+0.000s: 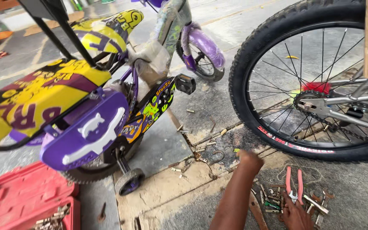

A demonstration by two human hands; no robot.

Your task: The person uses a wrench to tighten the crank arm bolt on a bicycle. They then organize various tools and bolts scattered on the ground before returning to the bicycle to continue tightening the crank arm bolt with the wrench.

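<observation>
Fingers of the left hand [249, 160] touch gritty concrete floor [201, 106].

Filmed from a single head-worn camera, angled steeply down and forward onto the concrete floor [218, 98]. Close range: child's bicycle [86, 106] at left, large wheel [303, 85] at right, scattered tools [294, 198] along the bottom edge.

Glossy purple plastic fender [86, 136], matt knobbly rubber tyre [252, 51], shiny metal spokes [277, 72], pink rubber-handled pliers [294, 184], rough concrete floor [363, 187], red plastic toolbox [22, 198].
</observation>
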